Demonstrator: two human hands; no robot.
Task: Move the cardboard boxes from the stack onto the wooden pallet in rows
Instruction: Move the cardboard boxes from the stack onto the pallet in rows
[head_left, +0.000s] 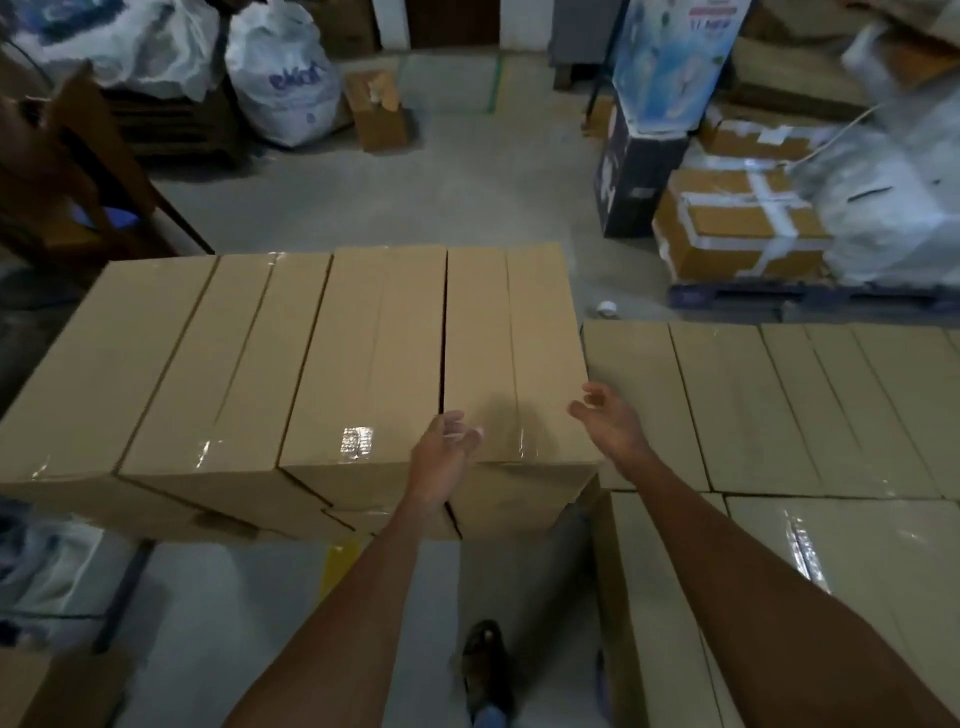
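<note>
Though blurred, left hand (445, 453) and right hand (607, 422) flank one box (511, 332).

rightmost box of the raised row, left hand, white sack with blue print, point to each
rightmost box (511, 358): head view, middle of its top face.
left hand (444, 460): head view, middle of the hand.
white sack (283, 78): head view, its front, at the blue print.
</note>
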